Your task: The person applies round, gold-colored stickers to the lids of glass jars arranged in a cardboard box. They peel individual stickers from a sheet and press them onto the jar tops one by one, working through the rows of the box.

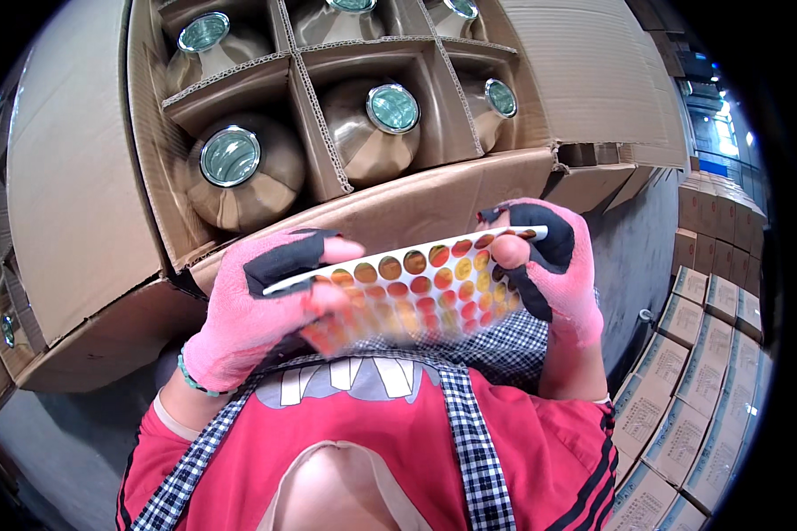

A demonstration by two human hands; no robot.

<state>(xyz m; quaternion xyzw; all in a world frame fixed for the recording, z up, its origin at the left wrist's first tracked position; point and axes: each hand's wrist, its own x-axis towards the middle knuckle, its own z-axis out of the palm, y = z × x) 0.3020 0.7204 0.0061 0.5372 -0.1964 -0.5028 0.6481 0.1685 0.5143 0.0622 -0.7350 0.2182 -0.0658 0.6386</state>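
Between my hands I hold a sheet of round stickers [425, 288], with rows of shiny gold, orange and red dots on a white backing. Its lower part is smeared by motion. My left hand [270, 288], in a pink glove with black patches and bare fingertips, pinches the sheet's left end. At the right end, my right hand [545, 261] in a matching glove grips it between thumb and fingers. Just beyond the sheet stands an open cardboard box [372, 208]. Rounded glass jars [248, 190] with silvery rims and greenish mouths stand upright in its compartments.
Cardboard dividers [314, 115] separate the jars. Wide box flaps [71, 168] fold out to the left and right [602, 71]. Stacked cartons [691, 389] line the right side, with more brown boxes [717, 221] farther back. Grey floor [633, 234] shows between the box and the cartons.
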